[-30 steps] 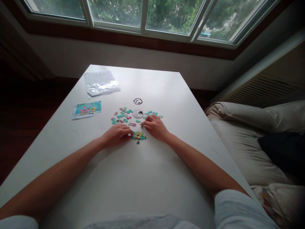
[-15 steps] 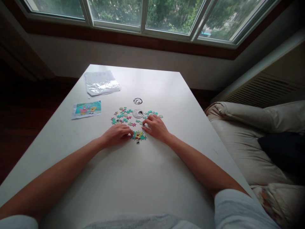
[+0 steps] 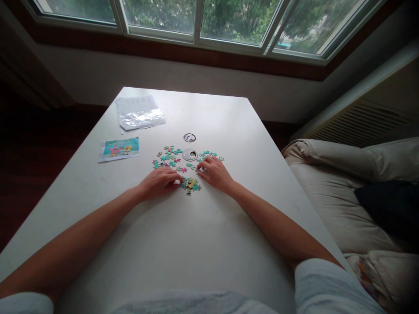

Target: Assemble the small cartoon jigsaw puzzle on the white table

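Observation:
A small partly joined jigsaw puzzle [image 3: 190, 183], with a yellow cartoon face on turquoise, lies flat on the white table [image 3: 183, 244]. My left hand [image 3: 160, 181] is at its left edge, fingers curled and index fingertip touching it; the thumb is mostly hidden. Just up and to the right, my right hand [image 3: 216, 173] rests with bent fingers, thumb and fingertips slightly apart, beside a few loose pieces [image 3: 191, 166]. I see nothing clearly held in it. More loose puzzle pieces [image 3: 168, 157] are spread beyond my left hand, and others [image 3: 208, 155] lie beyond my right.
Past the puzzle, a round silvery table fitting [image 3: 189, 155] and a round opening [image 3: 189, 138] sit in the tabletop. A cartoon picture sheet [image 3: 119, 149] lies at left, with a clear plastic bag and papers [image 3: 140, 113] behind. A beige sofa [image 3: 314, 183] stands at right.
The right hand's thumb and fingers have drawn slightly closer together. The left hand stays at the puzzle, which has shifted or turned very slightly.

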`<state>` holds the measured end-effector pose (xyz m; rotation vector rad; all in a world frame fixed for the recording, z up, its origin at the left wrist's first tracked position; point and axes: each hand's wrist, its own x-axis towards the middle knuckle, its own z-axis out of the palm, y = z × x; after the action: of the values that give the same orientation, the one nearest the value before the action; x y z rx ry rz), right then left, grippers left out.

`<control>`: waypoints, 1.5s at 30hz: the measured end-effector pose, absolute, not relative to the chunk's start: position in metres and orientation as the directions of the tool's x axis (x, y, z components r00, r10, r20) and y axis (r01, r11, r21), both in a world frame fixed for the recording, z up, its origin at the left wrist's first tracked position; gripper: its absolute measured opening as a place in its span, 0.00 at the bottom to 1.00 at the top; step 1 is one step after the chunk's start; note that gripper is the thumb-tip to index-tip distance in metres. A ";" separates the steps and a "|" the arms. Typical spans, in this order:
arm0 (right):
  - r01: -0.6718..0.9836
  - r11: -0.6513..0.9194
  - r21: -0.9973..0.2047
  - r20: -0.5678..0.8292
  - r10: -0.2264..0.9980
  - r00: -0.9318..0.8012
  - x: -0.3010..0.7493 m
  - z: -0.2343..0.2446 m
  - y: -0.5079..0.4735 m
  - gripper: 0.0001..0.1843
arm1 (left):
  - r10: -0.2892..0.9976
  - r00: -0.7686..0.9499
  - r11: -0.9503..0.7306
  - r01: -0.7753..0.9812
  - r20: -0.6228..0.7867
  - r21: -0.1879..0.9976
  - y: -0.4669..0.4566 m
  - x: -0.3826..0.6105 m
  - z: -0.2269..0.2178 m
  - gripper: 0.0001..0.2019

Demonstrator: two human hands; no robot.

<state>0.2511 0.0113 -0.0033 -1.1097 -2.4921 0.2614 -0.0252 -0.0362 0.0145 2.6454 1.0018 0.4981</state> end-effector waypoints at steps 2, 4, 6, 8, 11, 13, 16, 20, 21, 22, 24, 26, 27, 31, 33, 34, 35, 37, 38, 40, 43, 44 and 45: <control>0.668 0.660 -0.343 0.274 0.751 -0.601 0.250 -0.004 0.011 0.06 | 0.680 0.699 -0.722 0.586 0.221 0.368 -0.037 -0.025 0.015 0.10; 0.662 0.649 -0.376 0.278 0.760 -0.587 0.248 -0.004 0.010 0.06 | 0.686 0.695 -0.717 0.594 0.217 0.364 -0.037 -0.025 0.015 0.10; 0.638 0.638 -0.430 0.290 0.767 -0.572 0.246 -0.004 0.008 0.05 | 0.695 0.686 -0.710 0.609 0.214 0.354 -0.037 -0.024 0.015 0.09; 0.586 0.634 -0.504 0.304 0.765 -0.567 0.244 -0.002 0.007 0.05 | 0.704 0.679 -0.703 0.623 0.208 0.344 -0.038 -0.024 0.016 0.09; 0.498 0.617 -0.610 0.323 0.767 -0.555 0.241 0.005 0.004 0.06 | 0.717 0.666 -0.691 0.640 0.206 0.337 -0.039 -0.022 0.016 0.09; 0.456 0.579 -0.676 0.312 0.786 -0.534 0.239 0.010 0.000 0.04 | 0.728 0.652 -0.680 0.650 0.211 0.340 -0.039 -0.021 0.016 0.08; 0.391 0.502 -0.771 0.242 0.799 -0.550 0.233 0.017 -0.010 0.02 | 0.743 0.632 -0.666 0.663 0.221 0.342 -0.040 -0.020 0.014 0.08; 0.365 0.457 -0.811 0.195 0.799 -0.568 0.221 0.018 -0.026 0.05 | 0.749 0.626 -0.659 0.668 0.218 0.345 -0.038 -0.021 0.011 0.07; 0.373 0.471 -0.799 0.204 0.796 -0.569 0.218 0.017 -0.028 0.06 | 0.747 0.629 -0.660 0.665 0.216 0.349 -0.038 -0.022 0.010 0.07; 0.384 0.488 -0.784 0.214 0.792 -0.571 0.216 0.015 -0.030 0.07 | 0.746 0.631 -0.661 0.661 0.214 0.354 -0.037 -0.022 0.010 0.08; 0.408 0.522 -0.749 0.233 0.784 -0.576 0.212 0.011 -0.033 0.08 | 0.744 0.633 -0.663 0.655 0.215 0.364 -0.036 -0.023 0.009 0.08; 0.430 0.546 -0.720 0.244 0.778 -0.579 0.210 0.007 -0.035 0.09 | 0.747 0.629 -0.659 0.653 0.217 0.373 -0.036 -0.024 0.008 0.09; 0.439 0.555 -0.707 0.248 0.775 -0.581 0.209 0.005 -0.036 0.09 | 0.748 0.627 -0.657 0.654 0.217 0.376 -0.036 -0.024 0.008 0.09; 0.465 0.598 -0.653 0.277 0.760 -0.588 0.206 0.002 -0.040 0.08 | 0.749 0.628 -0.654 0.653 0.210 0.381 -0.036 -0.024 0.008 0.09; 0.466 0.622 -0.629 0.305 0.749 -0.588 0.206 0.002 -0.040 0.08 | 0.745 0.632 -0.659 0.650 0.211 0.378 -0.036 -0.024 0.008 0.09; 0.465 0.630 -0.622 0.317 0.746 -0.586 0.207 0.003 -0.040 0.07 | 0.744 0.634 -0.661 0.651 0.212 0.372 -0.036 -0.024 0.008 0.09; 0.464 0.636 -0.617 0.326 0.743 -0.584 0.208 0.004 -0.039 0.07 | 0.742 0.635 -0.663 0.654 0.213 0.364 -0.037 -0.024 0.008 0.09; 0.465 0.650 -0.602 0.339 0.735 -0.588 0.212 0.005 -0.036 0.07 | 0.741 0.638 -0.667 0.661 0.209 0.344 -0.037 -0.025 0.010 0.08; 0.468 0.662 -0.585 0.344 0.725 -0.596 0.214 0.005 -0.034 0.07 | 0.741 0.639 -0.668 0.666 0.209 0.333 -0.037 -0.026 0.011 0.08; 0.484 0.692 -0.536 0.351 0.704 -0.618 0.219 0.005 -0.031 0.05 | 0.730 0.650 -0.681 0.665 0.211 0.306 -0.038 -0.027 0.015 0.08; 0.523 0.712 -0.469 0.354 0.694 -0.627 0.224 0.003 -0.026 0.03 | 0.670 0.715 -0.742 0.633 0.201 0.221 -0.043 -0.026 0.021 0.08; 0.532 0.712 -0.457 0.353 0.695 -0.626 0.225 0.002 -0.025 0.03 | 0.644 0.742 -0.765 0.619 0.188 0.177 -0.046 -0.024 0.024 0.08; 0.538 0.712 -0.451 0.351 0.696 -0.627 0.225 0.000 -0.024 0.03 | 0.625 0.760 -0.780 0.613 0.175 0.126 -0.051 -0.021 0.027 0.07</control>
<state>0.2255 -0.0243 0.0005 -0.9414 -2.4103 0.4162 -0.0212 -0.0507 0.0273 2.8899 1.0173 0.3203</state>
